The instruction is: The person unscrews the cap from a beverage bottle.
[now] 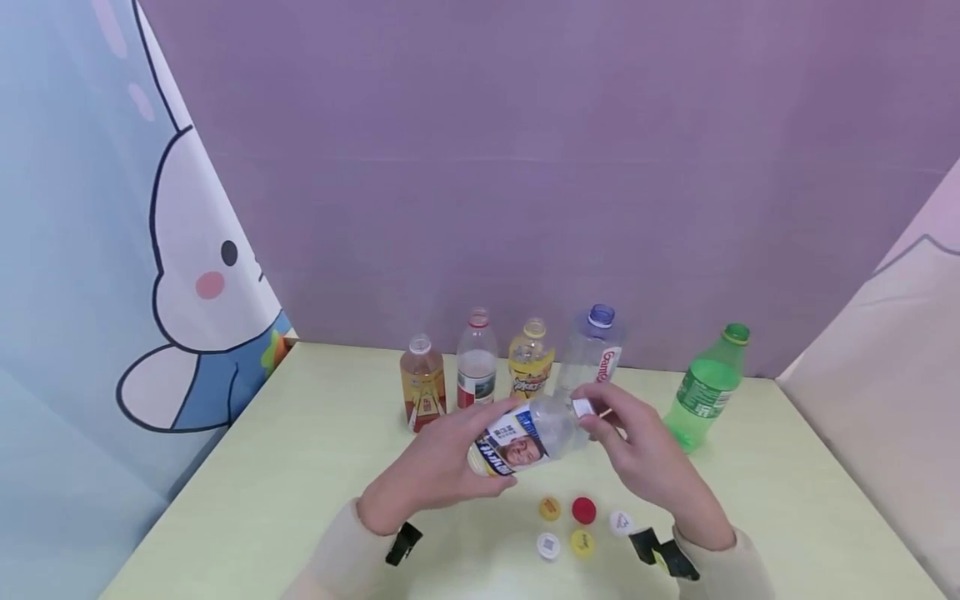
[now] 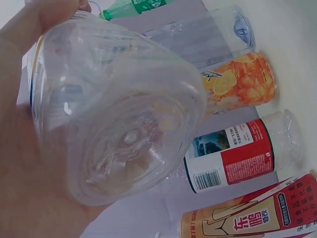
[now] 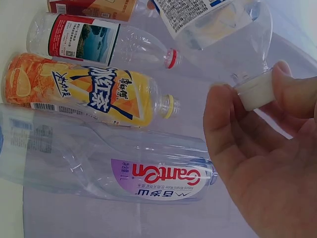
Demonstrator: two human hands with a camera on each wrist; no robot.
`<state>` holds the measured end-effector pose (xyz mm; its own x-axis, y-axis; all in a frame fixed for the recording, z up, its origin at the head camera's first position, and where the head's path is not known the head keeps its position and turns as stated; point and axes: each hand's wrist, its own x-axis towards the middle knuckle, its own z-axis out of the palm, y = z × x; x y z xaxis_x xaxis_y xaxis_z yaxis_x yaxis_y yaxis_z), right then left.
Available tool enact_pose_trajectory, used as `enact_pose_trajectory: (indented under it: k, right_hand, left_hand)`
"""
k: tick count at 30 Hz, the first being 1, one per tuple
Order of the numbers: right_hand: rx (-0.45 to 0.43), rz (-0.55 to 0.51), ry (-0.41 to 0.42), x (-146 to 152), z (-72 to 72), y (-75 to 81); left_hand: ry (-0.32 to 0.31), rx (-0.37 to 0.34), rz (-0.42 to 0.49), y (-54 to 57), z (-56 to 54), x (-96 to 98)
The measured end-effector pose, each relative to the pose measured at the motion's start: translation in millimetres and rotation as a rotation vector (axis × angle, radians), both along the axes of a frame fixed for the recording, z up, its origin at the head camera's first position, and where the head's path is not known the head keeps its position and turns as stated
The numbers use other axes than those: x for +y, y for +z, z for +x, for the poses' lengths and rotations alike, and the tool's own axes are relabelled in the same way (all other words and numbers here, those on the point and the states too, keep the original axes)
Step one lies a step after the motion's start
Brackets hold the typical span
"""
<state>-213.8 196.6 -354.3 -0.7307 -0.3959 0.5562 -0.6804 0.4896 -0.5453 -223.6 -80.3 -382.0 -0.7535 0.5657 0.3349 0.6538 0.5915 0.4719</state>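
Observation:
A clear plastic bottle (image 1: 551, 425) with a blue, white and yellow label lies tilted in the air above the table, its neck toward the right. My left hand (image 1: 446, 462) grips it round the lower body; in the left wrist view the ridged bottle base (image 2: 131, 136) faces the camera. At the bottle's mouth, my right hand (image 1: 641, 446) pinches a white cap (image 3: 256, 91) between thumb and fingers. Whether the cap is threaded on or loose, I cannot tell.
Along the back stand uncapped bottles: an orange-brown one (image 1: 423, 387), a red-labelled one (image 1: 477, 358), a yellow-labelled one (image 1: 531, 362) and a large clear one (image 1: 588, 354). A green bottle (image 1: 705, 387) stands right. Several loose caps, including a red cap (image 1: 583, 510), lie in front on the table (image 1: 300, 467).

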Motion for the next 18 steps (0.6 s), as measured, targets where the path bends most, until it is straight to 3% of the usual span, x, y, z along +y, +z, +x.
enact_pose_trajectory:
  k: [4, 11, 14, 18]
  right_hand:
    - [-0.057, -0.024, -0.040, -2.0, 1.0, 1.5]
    - [-0.326, -0.131, -0.250, -6.9, 6.1, 9.2]
    - [-0.390, -0.124, -0.270, -7.6, 6.7, 11.2]
    - [-0.405, -0.109, -0.255, -8.3, 6.5, 11.9]
  left_hand:
    - [-0.002, -0.018, -0.003, 1.3, 0.1, -1.7]
    - [-0.015, 0.032, -0.031, 1.4, 0.0, -0.1]
    - [-0.015, 0.061, -0.044, 0.6, -0.4, 0.9]
    - [-0.003, 0.088, -0.059, -0.2, -0.4, 0.9]
